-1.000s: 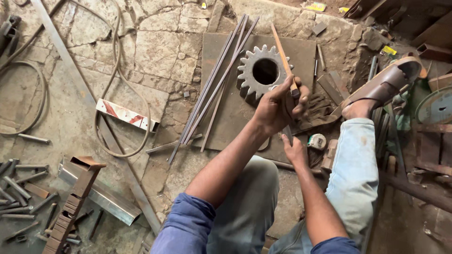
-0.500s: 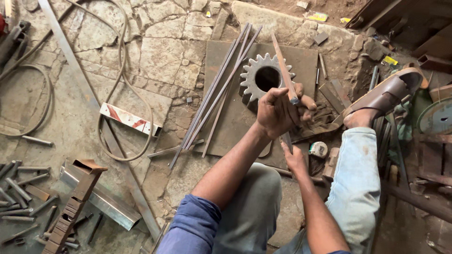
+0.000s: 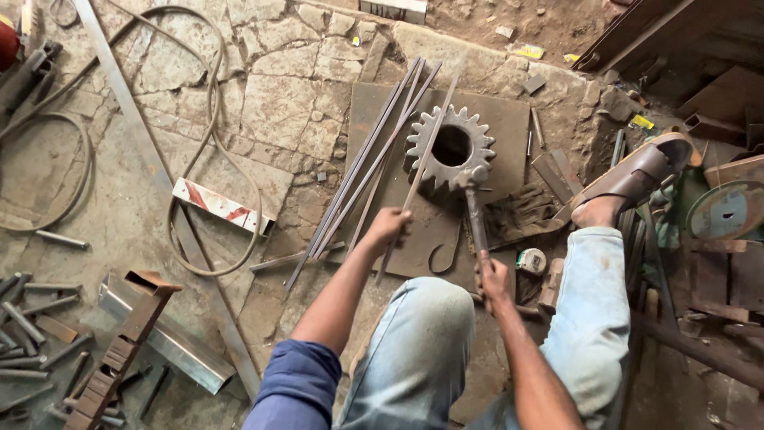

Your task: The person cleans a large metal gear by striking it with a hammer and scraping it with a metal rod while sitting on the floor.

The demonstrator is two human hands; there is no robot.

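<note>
Steel rod (image 3: 422, 163) now grasped by the left hand (image 3: 390, 225), replacing the wooden stick; right hand (image 3: 492, 280) holds the hammer (image 3: 475, 215).

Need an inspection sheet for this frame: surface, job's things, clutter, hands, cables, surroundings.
Surface: cracked stone floor, with a flat steel plate lying on it.
Job's things: toothed gear lies flat on the plate; thin rod slants across it; hammer has its head at the gear's rim.
Clutter: bundle of thin rods, red-and-white bar, angle iron, short bolts, tape measure.
Hands: left hand grips the thin rod; right hand grips the hammer handle.
Cables: hose or cable loops over the floor, apart from the hands.
Surroundings: sandalled foot, disc at the right.
</note>
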